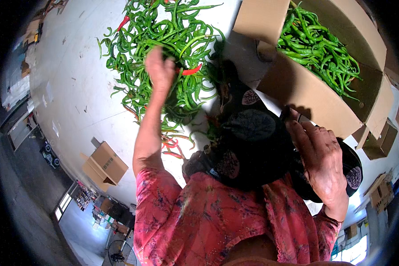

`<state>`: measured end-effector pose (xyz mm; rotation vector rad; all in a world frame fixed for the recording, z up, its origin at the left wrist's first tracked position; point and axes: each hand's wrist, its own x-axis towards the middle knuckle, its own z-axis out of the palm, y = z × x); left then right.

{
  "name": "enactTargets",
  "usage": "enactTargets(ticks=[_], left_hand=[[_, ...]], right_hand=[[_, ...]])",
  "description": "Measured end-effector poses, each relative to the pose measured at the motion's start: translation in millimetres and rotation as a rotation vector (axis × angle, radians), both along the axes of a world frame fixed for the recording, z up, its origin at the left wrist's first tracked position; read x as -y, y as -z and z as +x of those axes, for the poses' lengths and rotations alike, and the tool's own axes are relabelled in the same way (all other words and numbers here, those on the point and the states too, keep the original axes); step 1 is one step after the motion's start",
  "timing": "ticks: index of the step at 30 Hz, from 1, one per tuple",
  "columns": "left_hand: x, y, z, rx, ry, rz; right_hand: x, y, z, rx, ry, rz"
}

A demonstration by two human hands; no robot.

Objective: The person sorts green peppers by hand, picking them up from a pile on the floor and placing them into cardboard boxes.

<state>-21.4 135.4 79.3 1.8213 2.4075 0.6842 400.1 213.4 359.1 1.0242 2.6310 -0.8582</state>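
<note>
Blurred by motion, my left hand [160,70] is over a spread of green chili peppers [189,88] on the pale floor. Its fingers point into the pile, and whether they grip a pepper does not show. A red chili pepper [192,70] lies just right of that hand. My right hand [322,163] hangs above my dark-clothed knee with its fingers curled, close to the near wall of a cardboard box [326,103]. What its fingertips may hold is lost in shadow. More green chili peppers [314,46] fill part of the box.
Several reddish peppers [173,145] lie at the pile's near end. A small cardboard carton [109,163] stands on the floor at left. Behind the large box, at right, sits another open carton [380,141]. A standing fan [118,254] is at the lower left.
</note>
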Motion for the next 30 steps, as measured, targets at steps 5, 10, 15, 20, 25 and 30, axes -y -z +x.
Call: enactTargets(ticks=[5, 10, 15, 20, 25, 30], left_hand=[[26.6, 58.7, 106.7, 0.165, 0.3, -0.279], [22.5, 70.3, 101.5, 0.225, 0.275, -0.227], [8.4, 17.5, 70.1, 1.274, -0.335, -0.137], [55.5, 20.8, 42.3, 0.997, -0.743, 0.201], [133.3, 74.8, 114.0, 0.637, -0.219, -0.181], [128.3, 91.4, 152.7, 0.141, -0.036, -0.567]], right_hand=[[3.8, 1.5, 4.8, -0.026, 0.014, 0.007], [1.8, -4.4, 4.3, -0.029, 0.01, 0.002], [6.0, -1.3, 11.3, -0.055, 0.033, 0.028], [9.7, -7.1, 12.6, -0.04, 0.019, 0.062], [13.1, -5.1, 11.1, -0.056, 0.061, 0.013], [11.2, -1.6, 10.6, -0.03, 0.075, -0.02]])
